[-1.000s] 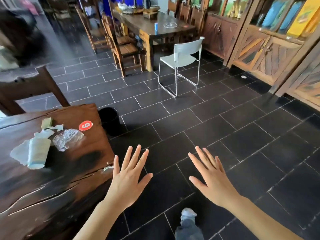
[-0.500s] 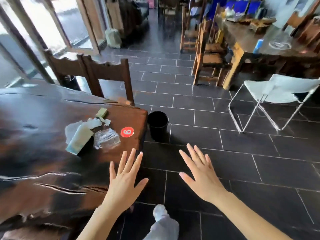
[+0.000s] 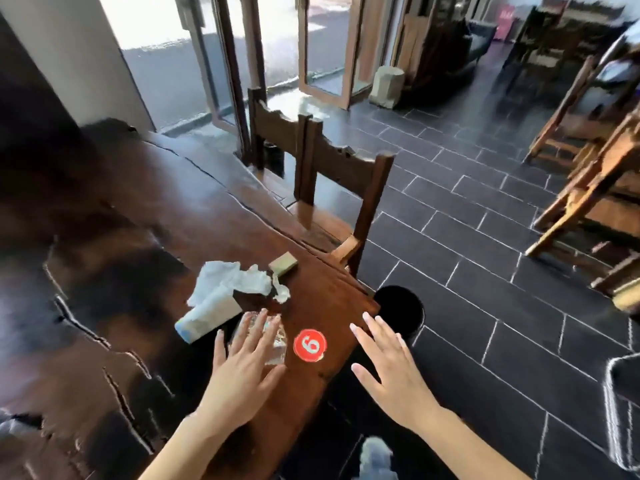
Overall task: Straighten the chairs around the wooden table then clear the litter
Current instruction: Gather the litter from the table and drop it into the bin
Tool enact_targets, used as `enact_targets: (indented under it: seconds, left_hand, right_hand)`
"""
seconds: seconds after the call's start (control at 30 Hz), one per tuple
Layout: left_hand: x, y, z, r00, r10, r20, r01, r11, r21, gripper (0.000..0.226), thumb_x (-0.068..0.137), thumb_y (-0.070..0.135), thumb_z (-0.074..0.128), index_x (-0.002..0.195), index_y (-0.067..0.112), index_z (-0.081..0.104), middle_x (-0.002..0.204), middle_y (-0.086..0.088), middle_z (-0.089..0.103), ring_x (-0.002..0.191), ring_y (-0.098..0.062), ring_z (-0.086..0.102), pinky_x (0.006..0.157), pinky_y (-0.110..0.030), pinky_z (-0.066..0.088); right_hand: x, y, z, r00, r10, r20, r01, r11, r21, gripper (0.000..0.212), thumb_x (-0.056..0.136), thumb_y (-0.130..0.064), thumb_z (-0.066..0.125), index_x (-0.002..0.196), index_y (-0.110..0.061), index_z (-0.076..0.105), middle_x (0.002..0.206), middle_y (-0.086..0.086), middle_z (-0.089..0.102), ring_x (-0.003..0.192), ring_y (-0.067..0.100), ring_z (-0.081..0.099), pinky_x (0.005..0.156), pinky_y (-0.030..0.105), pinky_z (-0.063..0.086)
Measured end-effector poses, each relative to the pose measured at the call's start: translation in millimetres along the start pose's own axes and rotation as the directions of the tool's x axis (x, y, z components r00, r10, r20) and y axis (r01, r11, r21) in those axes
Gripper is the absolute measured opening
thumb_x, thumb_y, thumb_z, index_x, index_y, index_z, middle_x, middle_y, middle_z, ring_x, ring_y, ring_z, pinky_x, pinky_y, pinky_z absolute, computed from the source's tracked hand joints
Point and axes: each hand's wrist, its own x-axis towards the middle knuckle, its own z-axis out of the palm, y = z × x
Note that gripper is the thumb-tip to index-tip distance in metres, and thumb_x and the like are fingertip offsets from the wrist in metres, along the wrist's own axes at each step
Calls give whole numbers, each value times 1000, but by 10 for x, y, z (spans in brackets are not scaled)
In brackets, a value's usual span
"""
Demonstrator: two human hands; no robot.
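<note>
The left hand [image 3: 239,379] is open, its fingers spread flat over a clear wrapper [image 3: 275,346] on the dark wooden surface [image 3: 138,202], left of a red sticker [image 3: 310,344]. Just beyond it lie crumpled white tissue [image 3: 228,282], a pale pack [image 3: 207,320] and a small greenish box [image 3: 283,263]. The right hand [image 3: 394,379], also open, hangs off the surface's right corner near a black bin [image 3: 398,306]. Two wooden chairs [image 3: 346,168] stand against the far edge.

Only 1 readable mark: a white digit "6" on a round red sticker [image 3: 310,345], stuck flat on the wooden table [image 3: 156,209] nr its corner, digit tilted vs. the camera. Pale pack [image 3: 211,315] on the tabletop: print too blurred to read. Pink sign [image 3: 505,16] at far back: illegible.
</note>
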Motion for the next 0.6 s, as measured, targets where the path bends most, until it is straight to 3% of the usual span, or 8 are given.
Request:
enact_targets:
  seconds: [0.1, 0.23, 0.3, 0.43, 0.6]
  left_hand:
    - [241, -113, 95, 986, -161, 37, 161, 987, 22, 84, 67, 72, -4, 145, 42, -16, 152, 15, -25, 139, -14, -31, 110, -45, -21]
    - [419, -131, 262, 888, -455, 70, 457, 889, -30, 73, 92, 58, 32, 149, 34, -7, 158, 8, -16, 142, -15, -23, 114, -48, -13]
    - [418, -47, 358, 816, -567, 110, 577, 811, -95, 74, 93, 53, 37, 150, 30, -5, 159, 5, -11, 146, -17, -16, 116, -50, -6]
    - [479, 26, 450, 718, -672, 181, 696, 686, -213, 73, 93, 46, 44, 151, 27, 4, 160, 0, 1, 148, -21, -2, 119, -45, 7]
    - [434, 191, 634, 580, -770, 264, 766, 407, -497, 64, 94, 35, 52, 148, 19, 24, 158, -3, 17, 146, -15, 15, 116, -26, 13]
  right_hand:
    - [787, 192, -122, 986, -149, 76, 152, 988, -39, 60, 94, -53, 29, 150, -36, 14, 160, -13, 2, 146, 5, -10, 119, 36, -2]
    - [1773, 342, -169, 928, -329, 174, 341, 939, -38, 55, 97, -40, 46, 148, -34, 25, 158, -8, 19, 147, 13, 11, 120, 38, 15]
    - [2129, 350, -153, 888, -385, 251, 402, 916, -19, 55, 97, -39, 47, 148, -34, 28, 157, -8, 23, 146, 13, 17, 119, 38, 22]
    - [2672, 269, -79, 800, -449, 398, 457, 886, 81, 53, 97, -36, 48, 146, -31, 31, 154, -7, 31, 142, 13, 28, 114, 31, 29]
    - [3025, 177, 142, 697, -497, 517, 465, 862, 200, 53, 96, -30, 52, 145, -25, 34, 150, -3, 38, 136, 14, 40, 111, 28, 34]
